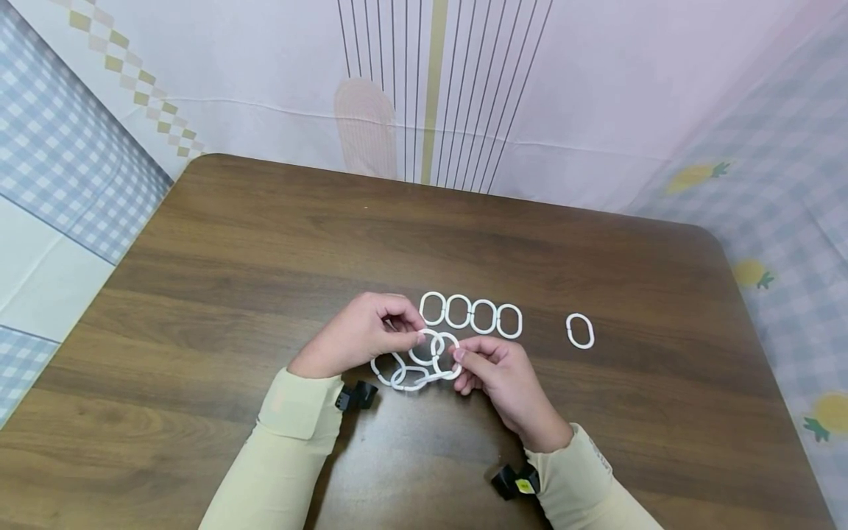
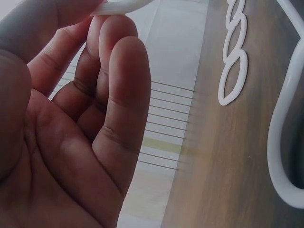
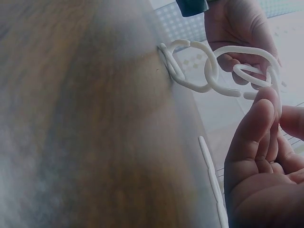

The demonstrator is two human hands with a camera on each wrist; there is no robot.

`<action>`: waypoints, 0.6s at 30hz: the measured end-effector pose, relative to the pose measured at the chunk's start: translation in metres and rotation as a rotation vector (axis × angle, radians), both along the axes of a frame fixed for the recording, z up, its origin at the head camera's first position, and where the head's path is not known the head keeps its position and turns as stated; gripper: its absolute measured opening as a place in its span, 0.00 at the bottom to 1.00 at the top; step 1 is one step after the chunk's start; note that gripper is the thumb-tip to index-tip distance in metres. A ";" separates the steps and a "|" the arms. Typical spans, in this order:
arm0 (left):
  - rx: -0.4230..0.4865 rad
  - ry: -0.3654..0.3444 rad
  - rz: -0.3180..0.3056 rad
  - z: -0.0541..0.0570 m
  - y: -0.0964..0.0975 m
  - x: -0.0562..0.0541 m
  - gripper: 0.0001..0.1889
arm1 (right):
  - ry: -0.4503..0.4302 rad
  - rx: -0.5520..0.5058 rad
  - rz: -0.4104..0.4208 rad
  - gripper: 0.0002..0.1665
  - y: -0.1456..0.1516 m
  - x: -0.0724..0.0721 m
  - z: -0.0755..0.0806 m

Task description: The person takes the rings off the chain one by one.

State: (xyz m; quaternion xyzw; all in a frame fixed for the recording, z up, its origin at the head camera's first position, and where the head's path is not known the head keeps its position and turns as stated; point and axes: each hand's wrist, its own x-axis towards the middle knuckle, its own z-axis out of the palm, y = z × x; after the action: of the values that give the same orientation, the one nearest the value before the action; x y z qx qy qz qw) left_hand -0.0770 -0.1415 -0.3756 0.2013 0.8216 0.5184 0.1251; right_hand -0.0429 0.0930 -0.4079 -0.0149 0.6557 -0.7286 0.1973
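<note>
Head view shows a brown wood-grain table (image 1: 265, 243) with rounded far corners, filling the lower part of the frame. Behind it, across the top, hangs a pale cloth (image 1: 265, 44) printed with dark vertical lines and one olive stripe. Blue-and-white gingham (image 1: 53, 125) covers the upper left; at the right edge, a paler checked cloth (image 1: 782, 199) shows three yellow fruit motifs with green leaves.

Two hands work near the centre. The left hand (image 1: 371, 331) pinches one end of a chain of white oval split links (image 1: 417, 361) between thumb and fingertips; the right hand (image 1: 500, 375) pinches the neighbouring link the same way. The chain's overlapping links cannot be counted surely. Just above it, four matching loose links (image 1: 472, 316) form one row, and one single link (image 1: 569, 327) lies apart, right of centre. Two beige sleeves (image 1: 285, 434) and two black wrist cameras (image 1: 358, 396) appear below.
</note>
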 end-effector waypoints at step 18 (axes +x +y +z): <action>-0.005 -0.003 -0.002 0.001 0.001 0.001 0.02 | -0.027 -0.013 -0.005 0.15 0.001 -0.001 -0.002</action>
State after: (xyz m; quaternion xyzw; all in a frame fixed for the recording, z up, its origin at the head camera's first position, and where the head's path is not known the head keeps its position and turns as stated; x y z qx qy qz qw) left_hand -0.0760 -0.1410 -0.3742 0.2012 0.8224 0.5167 0.1272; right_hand -0.0441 0.0940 -0.4101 -0.0048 0.6483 -0.7335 0.2042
